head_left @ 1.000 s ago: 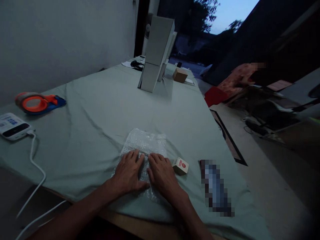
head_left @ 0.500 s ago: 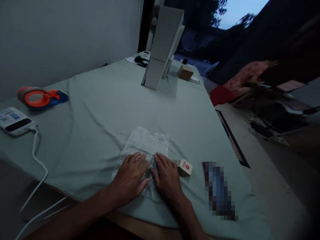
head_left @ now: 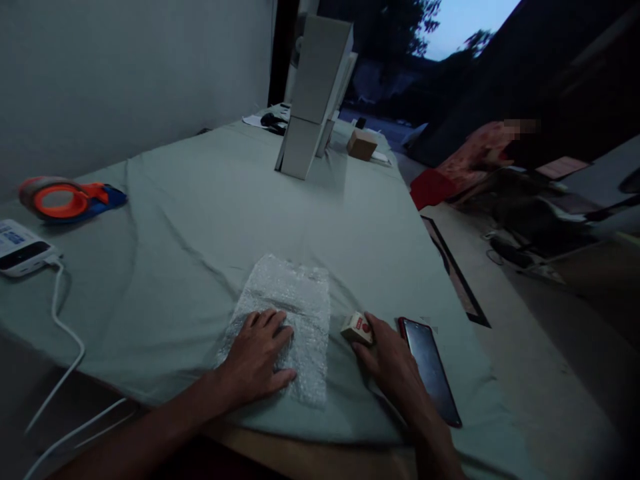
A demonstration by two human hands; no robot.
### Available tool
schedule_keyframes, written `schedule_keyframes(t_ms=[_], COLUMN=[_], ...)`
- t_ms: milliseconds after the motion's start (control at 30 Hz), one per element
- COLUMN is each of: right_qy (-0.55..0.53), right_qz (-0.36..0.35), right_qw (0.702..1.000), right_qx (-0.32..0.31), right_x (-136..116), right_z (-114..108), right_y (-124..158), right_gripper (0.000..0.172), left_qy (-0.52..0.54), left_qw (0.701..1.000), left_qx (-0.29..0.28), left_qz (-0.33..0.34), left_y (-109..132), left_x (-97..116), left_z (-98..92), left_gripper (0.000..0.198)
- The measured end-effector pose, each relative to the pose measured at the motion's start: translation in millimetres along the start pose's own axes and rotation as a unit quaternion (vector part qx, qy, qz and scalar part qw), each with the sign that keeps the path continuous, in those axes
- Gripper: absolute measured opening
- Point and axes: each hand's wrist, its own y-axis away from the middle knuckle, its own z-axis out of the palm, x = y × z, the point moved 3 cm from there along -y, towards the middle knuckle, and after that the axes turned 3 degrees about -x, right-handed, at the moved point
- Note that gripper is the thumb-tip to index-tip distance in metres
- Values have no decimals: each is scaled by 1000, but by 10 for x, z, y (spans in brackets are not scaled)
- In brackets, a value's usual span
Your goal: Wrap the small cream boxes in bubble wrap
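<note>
Plastic bubble wrap [head_left: 306, 328], long axis pointing away; left fingers [head_left: 275, 322] apart atop, right fingers [head_left: 377, 327] clamping box [head_left: 354, 327].

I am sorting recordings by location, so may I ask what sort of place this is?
Probably a small indoor workroom, though a home is possible: a cloth-covered table carries bubble wrap, an orange-and-blue tape dispenser and, farther back, a brown box.

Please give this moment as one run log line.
left hand: palm down on bubble wrap; right hand: thumb and fingers at small box, grip unclear; phone: beside right hand; tape dispenser: left in view
</note>
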Motion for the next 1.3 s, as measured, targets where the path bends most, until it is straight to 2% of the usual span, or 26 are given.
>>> schedule_keyframes(t_ms=[100,167,267,333,400,533,600,700,767,900,1067,1300], right_qy=[-67,-127,-240,-284,-297,-227,-202,-193,-198,-214,-191,-204], right_qz=[36,50,7,-46,-66,-60,-76,-90,-92,-113,-126,-120], right_qw=[997,989,970,958,951,970,975,976,975,969,971,971], right_qx=[23,57,43,-4,-46,-57,-50,-47,-41,-37,-62,-44], right_x=[-89,-319,-777,-1022,-1128,-1056,-1008,-980,-986,-1058,-1157,-1107], right_z=[-81,-214,-306,-214,-22,340,415,428,419,450,518,503], right_y=[-7,-24,-102,-182,-259,-327,-317,-294,-292,-304,-293,-251], right_gripper=[40,42,42,40,41,38,41,42,42,46,51,51], left_qy=[2,3,7,26,55,79,75,78,82,88,77,71], left_qw=[1000,1000,1000,1000,998,995,995,994,995,995,996,997], left_qx=[0,-4,-9,-10,1,56,68,65,60,49,43,32], left_qz=[-1,2,4,11,18,1,-14,-26,-24,-14,-14,-12], left_y=[2,-3,-19,-19,6,135,200,241,232,201,212,214], left_x=[-1,4,13,13,-10,-148,-226,-299,-318,-333,-355,-363], left_z=[4,3,-11,-29,-51,-79,-66,-34,-24,-37,-61,-77], left_gripper=[58,59,60,63,65,45,47,69,76,78,79,77])
